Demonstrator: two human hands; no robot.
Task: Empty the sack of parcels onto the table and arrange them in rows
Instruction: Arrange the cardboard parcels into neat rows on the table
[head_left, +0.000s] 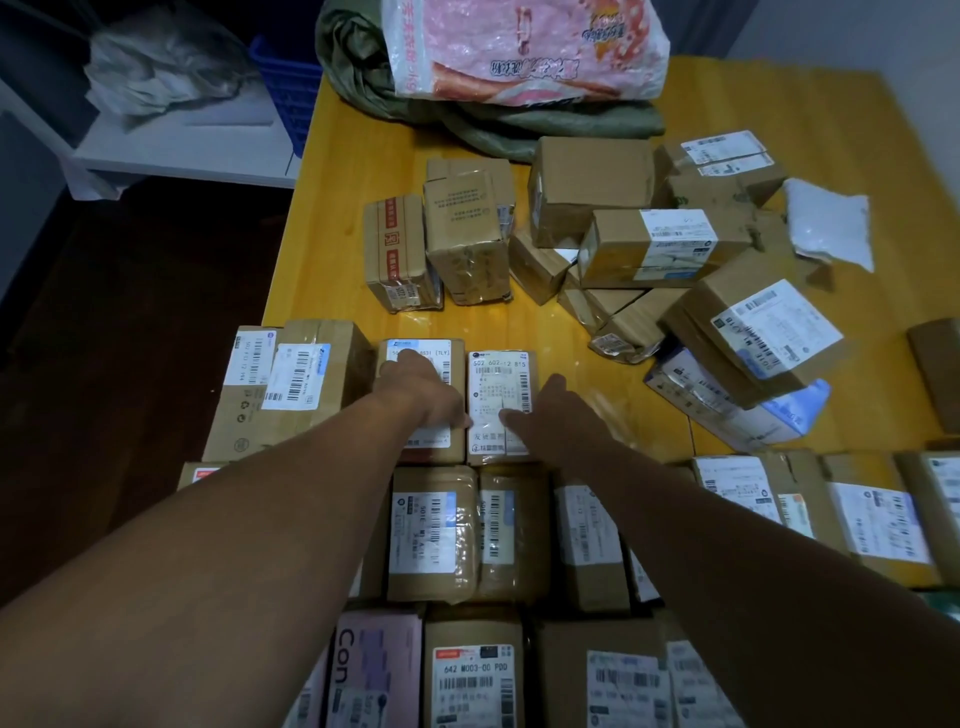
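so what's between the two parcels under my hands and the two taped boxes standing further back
Just a bare strip of table separates the parcels from the taped boxes, by the head view.

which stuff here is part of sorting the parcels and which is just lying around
Job: green sack, unsorted parcels, parcels in rows, left hand, right hand.
Lying about: pink plastic bag, blue crate, crumpled bag on white shelf.

Two lean forearms, uncovered as far up as they show, end in a bare left hand (415, 392) and right hand (557, 410).
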